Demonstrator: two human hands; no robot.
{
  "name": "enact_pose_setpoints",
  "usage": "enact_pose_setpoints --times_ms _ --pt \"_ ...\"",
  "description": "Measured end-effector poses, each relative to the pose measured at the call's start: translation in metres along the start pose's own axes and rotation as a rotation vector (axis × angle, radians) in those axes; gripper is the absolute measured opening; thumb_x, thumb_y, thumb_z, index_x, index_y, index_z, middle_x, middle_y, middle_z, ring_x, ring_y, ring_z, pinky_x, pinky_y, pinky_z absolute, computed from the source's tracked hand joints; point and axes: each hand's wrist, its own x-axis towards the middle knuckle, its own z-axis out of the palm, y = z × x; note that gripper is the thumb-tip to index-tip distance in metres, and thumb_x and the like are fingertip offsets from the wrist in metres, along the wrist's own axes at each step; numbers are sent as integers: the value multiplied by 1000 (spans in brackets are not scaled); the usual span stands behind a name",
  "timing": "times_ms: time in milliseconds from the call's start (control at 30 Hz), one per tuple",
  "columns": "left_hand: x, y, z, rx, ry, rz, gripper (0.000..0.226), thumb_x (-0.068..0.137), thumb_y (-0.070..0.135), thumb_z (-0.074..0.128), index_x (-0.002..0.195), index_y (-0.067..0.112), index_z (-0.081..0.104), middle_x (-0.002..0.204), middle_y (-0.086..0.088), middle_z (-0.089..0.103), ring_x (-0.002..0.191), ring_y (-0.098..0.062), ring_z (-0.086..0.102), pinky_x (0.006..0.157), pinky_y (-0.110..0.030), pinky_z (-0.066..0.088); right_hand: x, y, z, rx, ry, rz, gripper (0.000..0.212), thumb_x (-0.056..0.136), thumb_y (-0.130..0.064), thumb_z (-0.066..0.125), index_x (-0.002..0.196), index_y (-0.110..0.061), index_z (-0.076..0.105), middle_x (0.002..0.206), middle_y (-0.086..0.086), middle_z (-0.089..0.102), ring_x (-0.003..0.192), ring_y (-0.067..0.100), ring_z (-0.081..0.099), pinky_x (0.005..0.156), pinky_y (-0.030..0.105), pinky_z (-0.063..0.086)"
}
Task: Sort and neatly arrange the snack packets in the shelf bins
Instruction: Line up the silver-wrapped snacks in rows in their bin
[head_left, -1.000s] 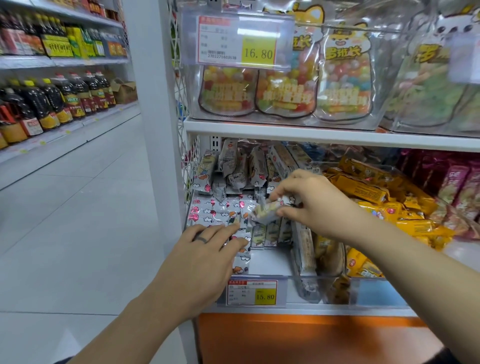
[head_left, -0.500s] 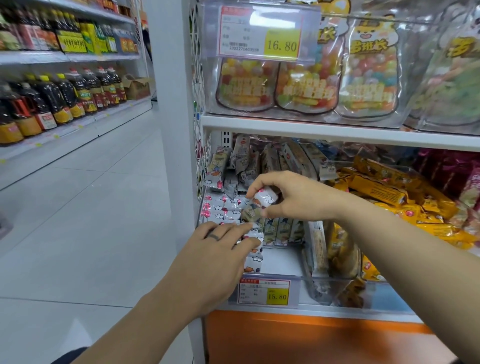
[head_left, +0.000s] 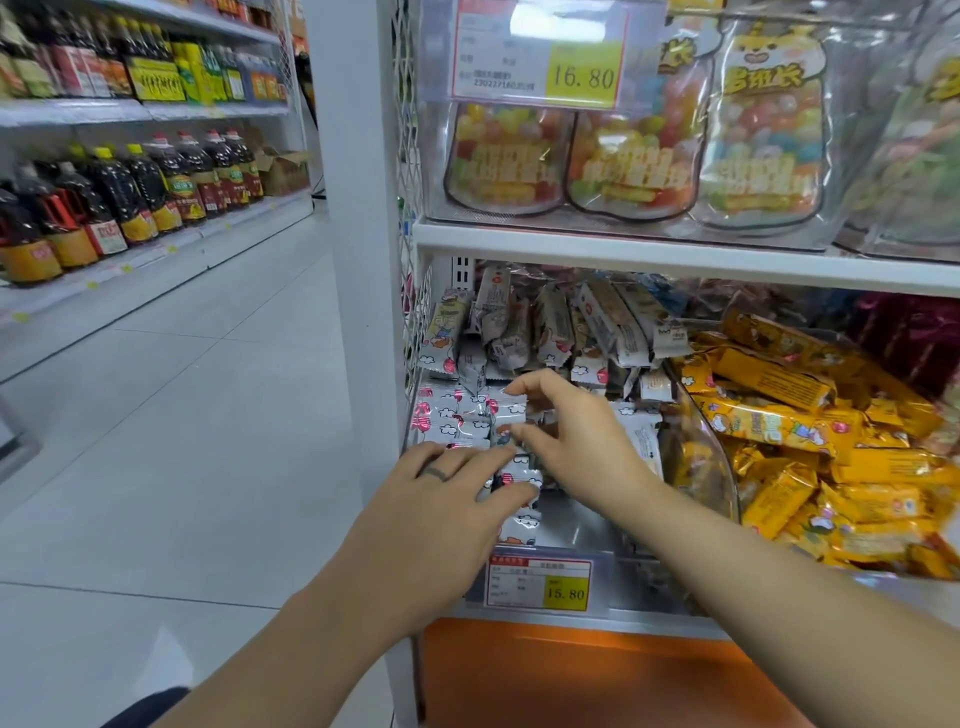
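Pressing with left hand (head_left: 431, 525), fingers straight and flat, on the near end of the laid-down white cloud-print packets (head_left: 447, 415), probably to stop the row sliding. Pinching a single packet (head_left: 506, 409) between thumb and forefinger of right hand (head_left: 576, 441), just above that row in the leftmost bin (head_left: 576, 525), seemingly to slot it in line. Crowded behind by upright packets (head_left: 540, 327); hemmed on the right by clear divider (head_left: 701, 441) and heaped yellow packets (head_left: 779, 421).

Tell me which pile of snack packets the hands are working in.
The white packets at the shelf's left end: both the left hand and right hand touch them. The yellow packets beside them lie untouched.
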Motion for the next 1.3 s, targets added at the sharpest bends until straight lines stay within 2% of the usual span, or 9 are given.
enact_pose_setpoints --times_ms 167,267,500,667,800,933,1033,1133,1300 --pt "0 -1 3 -8 13 5 38 81 26 44 112 31 65 125 -4 63 99 -22 65 86 -38 48 -2 9 11 -58 57 6 25 85 -8 67 109 -8 65 100 3 59 79 6 51 69 -1 36" --pt "2 -1 5 -5 18 -8 39 72 24 61 111 28 67 122 -5 64 96 -23 66 84 -38 50 -1 11 12 -133 -22 29 26 93 -13 56 117 -7 64 110 7 62 97 15 57 76 3 32" --pt "4 4 4 12 48 -59 47 78 28 35 109 21 70 121 -11 64 99 -26 66 82 -40 51 -8 11 -16 57 -311 160 45 100 -24 41 144 -18 34 147 -3 37 136 11 33 111 21 22" --pt "2 -1 11 6 155 -54 37 73 24 75 108 11 71 119 -16 64 93 -28 68 80 -40 54 -31 1 -23 142 -591 181 64 96 -38 45 149 -33 10 154 -15 14 138 1 21 116 31 24" --pt "-3 -4 14 2 180 -62 40 81 29 51 109 7 70 115 -14 66 87 -27 70 69 -35 57 -34 2 -20 102 -626 183 69 95 -44 41 149 -33 -1 156 -15 3 140 -1 7 117 27 14" --pt "-6 -4 18 -4 153 -56 46 59 11 87 102 5 72 111 -18 67 93 -33 69 67 -43 58 -35 1 -17 44 -666 172 77 93 -49 42 150 -29 -6 155 -16 -2 140 0 13 115 23 16" --pt "-3 -3 17 -19 67 -84 58 47 11 92 101 5 72 110 -18 68 94 -33 68 69 -43 58 -35 -1 -13 11 -634 158 79 93 -48 44 150 -26 -6 157 -12 -1 137 10 31 114 28 25" --pt "-2 0 13 -83 106 -85 47 59 13 88 102 7 71 112 -17 67 97 -32 68 74 -42 57 -36 -5 -20 16 -582 164 79 88 -54 41 150 -30 -1 157 -11 8 134 11 36 112 27 29" --pt "0 13 -15 -190 196 -55 30 87 29 50 107 19 69 110 0 67 95 -17 66 80 -30 54 -47 -7 -61 -20 -341 105 65 81 -58 46 142 -39 32 126 0 60 104 11 61 91 28 50"
